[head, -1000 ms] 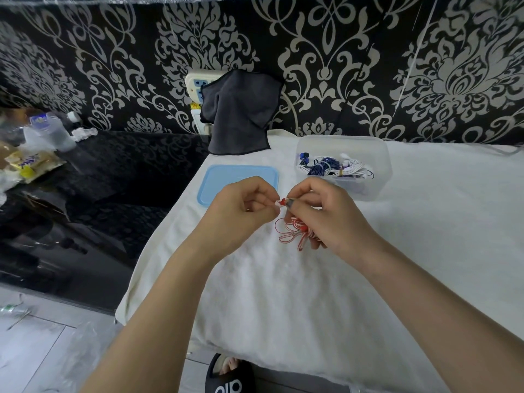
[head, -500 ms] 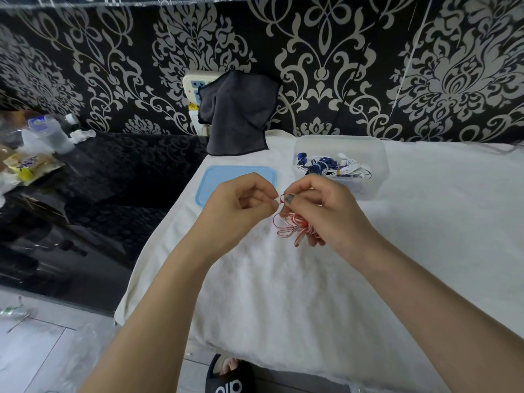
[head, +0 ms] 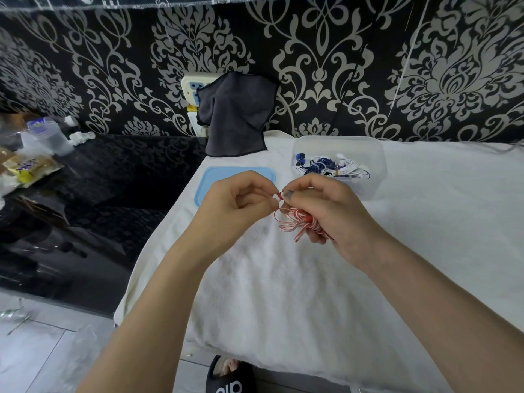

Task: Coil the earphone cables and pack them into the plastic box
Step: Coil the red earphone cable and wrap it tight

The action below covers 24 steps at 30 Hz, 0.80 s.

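Currently both hands are raised just above the white cloth (head: 283,293) covering the table. Right hand (head: 337,219) holds a bundle of red-and-white earphone cable (head: 295,222), fingers curled round the coil; several loops hang out below the fingers toward the left. Left hand (head: 241,205) pinches the cable's free end, a small white-and-red tip, between thumb and forefinger, tight against the right thumb. Remaining left fingers are curled in.

Clear plastic box (head: 377,165) stands open on the cloth behind the right hand, near but not touching. Inside it: blue and white earphones (head: 329,167), tangled together. Blue lid (head: 209,180) lies flat on the cloth left of the box, partly hidden by the left hand. Dark grey cloth (head: 235,117) hangs at the wall behind the lid.
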### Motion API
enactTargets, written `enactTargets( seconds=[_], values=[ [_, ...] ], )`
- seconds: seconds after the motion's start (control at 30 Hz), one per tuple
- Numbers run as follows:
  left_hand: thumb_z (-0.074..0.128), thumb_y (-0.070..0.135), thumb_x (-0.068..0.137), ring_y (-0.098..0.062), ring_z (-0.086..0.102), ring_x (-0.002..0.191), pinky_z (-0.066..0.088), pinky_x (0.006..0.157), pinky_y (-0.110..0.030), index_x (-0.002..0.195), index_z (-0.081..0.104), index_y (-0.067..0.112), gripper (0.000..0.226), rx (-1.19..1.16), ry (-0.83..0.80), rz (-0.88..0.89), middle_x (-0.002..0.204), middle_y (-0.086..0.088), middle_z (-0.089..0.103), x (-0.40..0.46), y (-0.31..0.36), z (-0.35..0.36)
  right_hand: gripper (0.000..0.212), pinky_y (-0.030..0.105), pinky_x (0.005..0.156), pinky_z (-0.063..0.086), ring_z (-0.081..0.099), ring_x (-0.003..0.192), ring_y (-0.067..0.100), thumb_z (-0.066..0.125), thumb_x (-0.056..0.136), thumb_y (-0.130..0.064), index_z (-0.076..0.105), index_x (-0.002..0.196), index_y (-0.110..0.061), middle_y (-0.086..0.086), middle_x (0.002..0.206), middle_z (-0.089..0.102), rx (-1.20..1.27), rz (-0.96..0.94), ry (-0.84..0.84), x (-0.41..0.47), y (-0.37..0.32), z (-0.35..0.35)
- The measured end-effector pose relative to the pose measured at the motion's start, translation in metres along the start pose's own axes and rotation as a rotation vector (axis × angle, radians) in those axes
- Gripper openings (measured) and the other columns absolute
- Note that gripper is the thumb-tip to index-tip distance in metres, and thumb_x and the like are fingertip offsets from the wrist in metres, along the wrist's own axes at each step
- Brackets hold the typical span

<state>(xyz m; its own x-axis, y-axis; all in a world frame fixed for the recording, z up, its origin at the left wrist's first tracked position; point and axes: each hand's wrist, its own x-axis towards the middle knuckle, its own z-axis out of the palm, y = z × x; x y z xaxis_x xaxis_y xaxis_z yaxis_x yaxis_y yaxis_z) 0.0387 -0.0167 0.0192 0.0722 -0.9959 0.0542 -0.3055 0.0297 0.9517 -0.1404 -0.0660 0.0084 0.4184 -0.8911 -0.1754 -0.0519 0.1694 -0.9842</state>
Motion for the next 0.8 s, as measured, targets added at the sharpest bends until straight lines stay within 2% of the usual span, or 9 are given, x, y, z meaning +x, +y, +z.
enactTargets(
  seconds=[0.1,0.2,0.3,0.47,0.63,0.8],
  values=[
    [0.072,-0.003,0.089,-0.033,0.075,0.094,0.056,0.098,-0.051,0.094,0.069,0.007,0.011,0.005,-0.001,0.012,0.092,-0.017,0.077,-0.001,0.0002,0.0006,0.007,0.023,0.042,0.034,0.048,0.051,0.023,0.071,0.091,-0.02,0.068,0.094,-0.014,0.006,0.083,0.077,-0.03,-0.027,-0.01,-0.0017,-0.0007,-0.0018],
    [0.072,-0.001,0.09,-0.033,0.075,0.092,0.054,0.097,-0.057,0.092,0.068,0.008,0.01,0.019,0.002,0.012,0.092,-0.015,0.077,-0.0022,0.0007,0.0018,0.006,0.022,0.041,0.034,0.048,0.044,0.02,0.067,0.093,-0.018,0.069,0.094,-0.013,0.006,0.081,0.076,-0.051,-0.037,0.015,-0.0022,-0.0014,-0.0027],
    [0.071,0.0,0.091,-0.025,0.075,0.086,0.057,0.092,-0.054,0.091,0.067,0.008,0.009,0.057,0.001,0.011,0.091,-0.01,0.075,-0.0029,0.0008,0.0028,0.007,0.021,0.04,0.034,0.047,0.039,0.017,0.064,0.095,-0.019,0.069,0.094,-0.013,0.005,0.08,0.076,-0.056,-0.042,0.045,-0.0019,-0.0012,-0.002],
    [0.073,0.0,0.089,-0.028,0.075,0.083,0.058,0.084,-0.046,0.092,0.064,0.007,0.012,0.064,0.013,0.029,0.086,-0.01,0.075,-0.0033,0.0029,0.0041,0.006,0.022,0.04,0.034,0.049,0.04,0.018,0.064,0.095,-0.019,0.069,0.094,-0.016,0.006,0.081,0.076,-0.082,-0.062,0.016,-0.0028,0.0006,0.0015],
    [0.073,-0.005,0.087,-0.022,0.075,0.082,0.061,0.081,-0.037,0.088,0.065,0.008,0.015,0.073,0.033,0.046,0.083,-0.006,0.076,-0.003,0.0021,0.0033,0.005,0.023,0.041,0.036,0.051,0.043,0.02,0.066,0.094,-0.02,0.071,0.093,-0.018,0.004,0.084,0.076,-0.091,-0.073,0.027,-0.0032,-0.0001,0.0001],
    [0.073,-0.008,0.086,-0.017,0.074,0.082,0.055,0.079,-0.023,0.09,0.066,0.008,0.017,0.097,0.035,0.089,0.084,-0.001,0.074,-0.0022,0.0019,0.003,0.005,0.022,0.041,0.036,0.051,0.043,0.019,0.067,0.094,-0.022,0.071,0.093,-0.018,0.003,0.083,0.076,-0.08,-0.083,0.02,-0.0044,-0.0011,0.0011]
  ],
)
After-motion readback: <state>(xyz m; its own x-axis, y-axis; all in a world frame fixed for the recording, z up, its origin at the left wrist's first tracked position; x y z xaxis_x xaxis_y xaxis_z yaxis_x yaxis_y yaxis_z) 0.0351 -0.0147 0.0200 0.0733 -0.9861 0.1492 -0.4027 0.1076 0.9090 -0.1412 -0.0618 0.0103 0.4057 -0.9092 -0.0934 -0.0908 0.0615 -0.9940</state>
